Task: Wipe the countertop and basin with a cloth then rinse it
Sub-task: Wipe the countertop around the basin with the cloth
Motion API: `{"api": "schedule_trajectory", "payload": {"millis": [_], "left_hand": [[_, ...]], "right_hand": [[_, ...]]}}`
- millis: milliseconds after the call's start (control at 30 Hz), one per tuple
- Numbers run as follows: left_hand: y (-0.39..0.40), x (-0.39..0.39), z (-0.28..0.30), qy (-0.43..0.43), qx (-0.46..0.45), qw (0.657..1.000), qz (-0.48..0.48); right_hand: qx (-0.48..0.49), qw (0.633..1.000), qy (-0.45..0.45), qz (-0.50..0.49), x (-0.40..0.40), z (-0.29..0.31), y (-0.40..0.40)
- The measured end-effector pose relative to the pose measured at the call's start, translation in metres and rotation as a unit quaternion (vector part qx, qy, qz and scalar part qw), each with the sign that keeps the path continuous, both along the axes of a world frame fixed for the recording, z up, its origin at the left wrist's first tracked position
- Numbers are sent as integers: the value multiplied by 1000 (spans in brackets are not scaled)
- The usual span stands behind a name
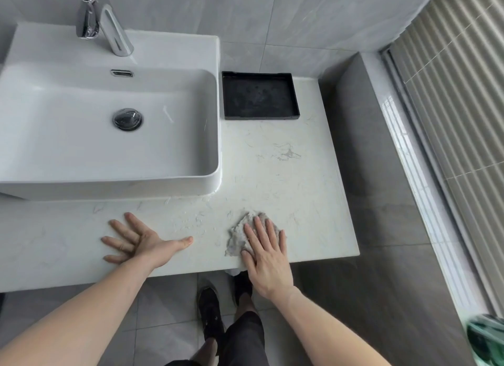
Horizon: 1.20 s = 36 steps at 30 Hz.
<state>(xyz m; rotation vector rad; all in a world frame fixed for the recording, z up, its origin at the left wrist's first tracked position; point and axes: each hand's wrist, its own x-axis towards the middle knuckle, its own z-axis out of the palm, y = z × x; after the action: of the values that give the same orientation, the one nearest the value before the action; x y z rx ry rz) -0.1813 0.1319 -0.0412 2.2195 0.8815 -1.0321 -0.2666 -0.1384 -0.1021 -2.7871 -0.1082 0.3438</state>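
Observation:
A crumpled grey cloth [240,233] lies on the white marble countertop [286,180] near its front edge. My right hand [266,252] presses flat on the cloth with straight fingers, covering its right part. My left hand [136,241] rests flat on the counter to the left, fingers spread, holding nothing. Wet streaks show on the counter between the two hands. The white rectangular basin [212,92] stands on the counter at the left, with a dark drain plug [127,119] in its floor.
A chrome tap [109,24] rises behind the basin. A black shallow tray [296,103] sits at the back of the counter against the grey tiled wall. The counter ends at the right, with a grey ledge and a window blind [458,65] beyond.

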Motion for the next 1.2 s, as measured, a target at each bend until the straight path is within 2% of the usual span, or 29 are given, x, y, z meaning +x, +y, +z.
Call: {"api": "schedule_trajectory", "payload": {"millis": [133, 267, 433, 533, 633, 733, 800, 1000, 1200], "left_hand": [[0, 1, 0, 2, 2, 1000, 1], [0, 0, 1, -2, -1, 1000, 0], [-1, -1, 3, -8, -5, 1000, -1], [-1, -1, 4, -5, -5, 1000, -2], [-1, -1, 5, -2, -3, 1000, -6], [-1, -1, 3, -1, 0, 1000, -8], [-1, 0, 2, 1, 5, 1000, -8], [0, 0, -1, 3, 2, 1000, -13], [1, -2, 1, -1, -3, 1000, -12]], "right_hand": [[-14, 993, -1, -118, -7, -1, -75], [12, 972, 10, -235, -16, 2, -156], [73, 922, -48, -378, 0, 27, -155], [127, 932, -65, -333, 8, 25, -108], [150, 971, -32, -183, 11, 15, -45], [124, 992, -3, -24, 10, 7, 19], [80, 996, 2, 27, 4, 0, 48], [30, 999, -19, 11, -5, -2, 13], [8, 985, 1, -172, -7, -1, -112]]}}
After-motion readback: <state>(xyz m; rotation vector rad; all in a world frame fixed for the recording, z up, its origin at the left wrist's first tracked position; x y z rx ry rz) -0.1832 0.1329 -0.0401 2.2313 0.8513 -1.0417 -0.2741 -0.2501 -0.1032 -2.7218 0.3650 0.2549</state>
